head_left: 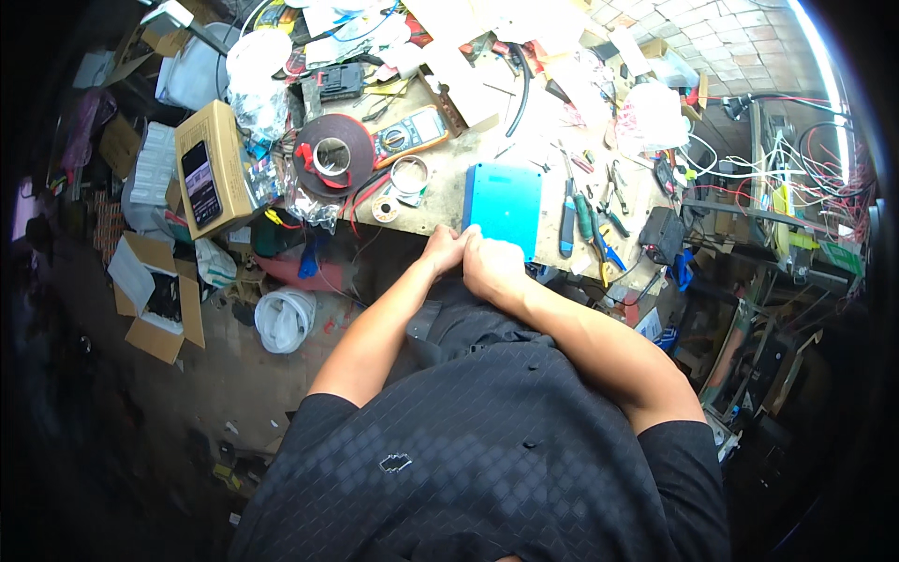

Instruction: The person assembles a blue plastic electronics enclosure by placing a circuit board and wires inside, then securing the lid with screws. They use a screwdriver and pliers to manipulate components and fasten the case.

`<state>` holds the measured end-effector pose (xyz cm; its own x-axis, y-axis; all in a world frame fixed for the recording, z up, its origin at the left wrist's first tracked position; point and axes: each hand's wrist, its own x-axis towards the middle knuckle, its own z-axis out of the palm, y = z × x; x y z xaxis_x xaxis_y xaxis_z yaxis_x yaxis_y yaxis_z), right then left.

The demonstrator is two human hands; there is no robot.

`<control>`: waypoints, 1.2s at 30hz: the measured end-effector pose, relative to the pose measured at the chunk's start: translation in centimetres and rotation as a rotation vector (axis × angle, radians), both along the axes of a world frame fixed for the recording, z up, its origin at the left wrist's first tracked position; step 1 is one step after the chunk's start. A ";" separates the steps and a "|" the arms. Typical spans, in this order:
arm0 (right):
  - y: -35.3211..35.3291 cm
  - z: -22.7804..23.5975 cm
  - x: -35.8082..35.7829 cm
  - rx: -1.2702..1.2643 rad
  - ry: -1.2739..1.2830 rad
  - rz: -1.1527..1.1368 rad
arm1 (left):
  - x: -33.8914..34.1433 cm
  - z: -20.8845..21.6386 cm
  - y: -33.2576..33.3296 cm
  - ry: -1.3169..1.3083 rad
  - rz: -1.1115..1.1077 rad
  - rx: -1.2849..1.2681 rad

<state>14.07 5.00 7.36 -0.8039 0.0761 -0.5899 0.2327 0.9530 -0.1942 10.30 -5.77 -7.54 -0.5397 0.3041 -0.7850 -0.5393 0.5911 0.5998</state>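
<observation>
A flat blue box (504,201) lies near the front edge of the workbench. My left hand (444,249) is closed at the box's near left corner, its fingers pinched together. Right beside it, my right hand (494,266) is curled into a fist over the box's near edge. The two hands meet at that corner, and whatever is between their fingers is too small or hidden to make out. Just right of the box lie a dark-handled tool (567,225), a green-handled screwdriver (585,217) and pliers with blue and yellow handles (609,258).
Left of the box are a multimeter (412,134), a large roll of dark tape (333,155), a tape ring (409,174) and a solder spool (385,208). A phone (199,183) leans on a cardboard box (225,140). Wires (749,178) tangle at right. A white bucket (285,319) stands below the bench.
</observation>
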 end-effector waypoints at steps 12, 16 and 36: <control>19.5 -10.8 8.3 -0.662 0.336 -1.023 | 1.0 -0.3 0.2 0.110 0.034 0.186; 18.4 -15.7 7.1 -0.339 0.648 -0.731 | -1.7 3.8 0.9 0.248 0.054 0.092; 8.7 -8.7 2.3 -1.163 0.449 -1.134 | -3.4 8.9 1.3 0.406 -0.042 0.181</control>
<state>16.42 13.74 -1.34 -0.7606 0.4128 -0.5010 0.3873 -0.3308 -0.8605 6.86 -4.45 1.33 -0.7775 0.4452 -0.4441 -0.2167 0.4733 0.8538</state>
